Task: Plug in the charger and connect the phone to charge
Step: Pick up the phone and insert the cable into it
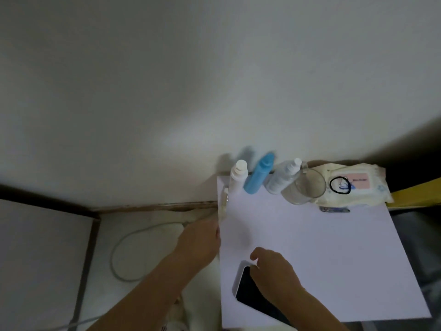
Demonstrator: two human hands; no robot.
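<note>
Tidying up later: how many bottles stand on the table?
3, in a row along the wall edge: a white bottle leftmost, a blue bottle beside it, then a clear bottle.

A white table point(310, 247) stands against the wall; along its far edge, well beyond the hands, stand a white bottle point(238, 179), a blue bottle point(260, 174), a clear spray bottle point(284, 176) and a glass cup point(305, 187); farther right lies a wet-wipes pack point(358, 185) bearing a black hair tie point(340, 185).

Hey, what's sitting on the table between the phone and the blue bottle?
Nothing: in the head view the white table is bare between the phone and the blue bottle, apart from the right hand resting on the phone's top end.
</note>
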